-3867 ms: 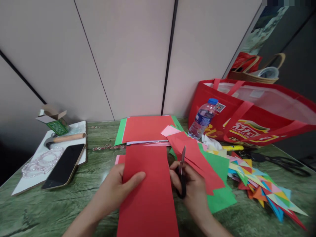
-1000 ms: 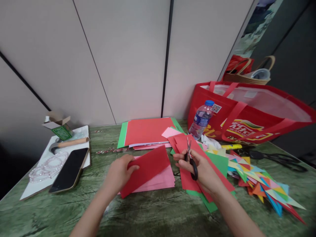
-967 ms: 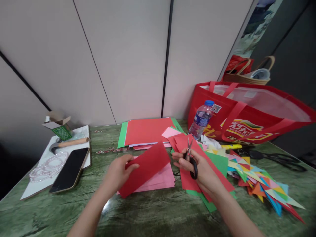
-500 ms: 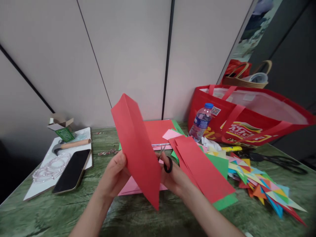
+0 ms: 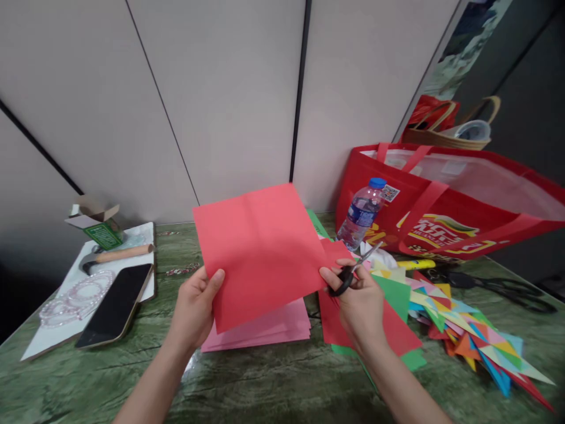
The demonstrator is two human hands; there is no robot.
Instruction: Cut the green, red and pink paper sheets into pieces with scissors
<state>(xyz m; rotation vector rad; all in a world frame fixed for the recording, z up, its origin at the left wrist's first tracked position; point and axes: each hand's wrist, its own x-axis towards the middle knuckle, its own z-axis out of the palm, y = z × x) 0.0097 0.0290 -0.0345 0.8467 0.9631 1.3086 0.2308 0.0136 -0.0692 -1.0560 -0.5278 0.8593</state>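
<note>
A red sheet of paper [image 5: 260,253], opened out with a faint crease down its middle, is held tilted above the table. My left hand [image 5: 196,306] pinches its lower left side, thumb on top. At the sheet's right corner, my right hand [image 5: 359,300] grips the edge between thumb and fingers. Small black-handled scissors [image 5: 346,278] hang in that same hand, blades pointing up and right. Under the sheet lies a stack of pink paper [image 5: 273,327]. Red paper strips [image 5: 392,324] rest on green paper [image 5: 397,294] beneath and beside my right hand.
A water bottle [image 5: 362,215] and a red shopping bag [image 5: 441,206] stand at the back right. Folded coloured paper pieces [image 5: 477,335] and large black scissors [image 5: 498,287] lie at the right. A phone [image 5: 117,306], a wooden-handled tool [image 5: 123,254] and a small box [image 5: 99,227] are at the left.
The red sheet was folded lengthwise and held upright; now it is spread flat between my hands. My right hand has moved right with the small scissors, and my left hand slightly left.
</note>
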